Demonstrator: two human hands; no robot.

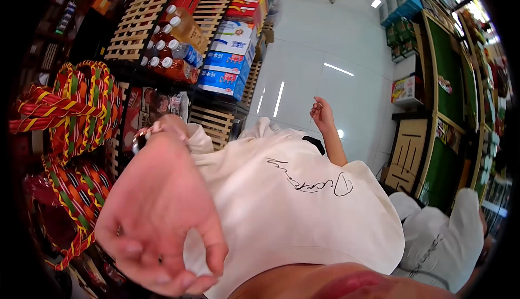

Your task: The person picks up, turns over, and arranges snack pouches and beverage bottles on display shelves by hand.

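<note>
Close to the camera, my left hand is raised with its palm toward the lens. The thumb curves round to a fingertip, leaving a gap through which pale fabric shows. I see no object in this hand, only small dark spots on it. A bracelet circles the wrist. My right hand is beyond the waist over the floor, fingers loosely bent and apart, with nothing visible in them. Between the hands is my cream shirt with dark lettering. A black item lies against it near the right forearm.
Striped woven baskets are at the left. Slatted shelves hold bottles and blue boxes. Green-backed shelving lines the right, and a person in pale clothing is at lower right. The floor is glossy.
</note>
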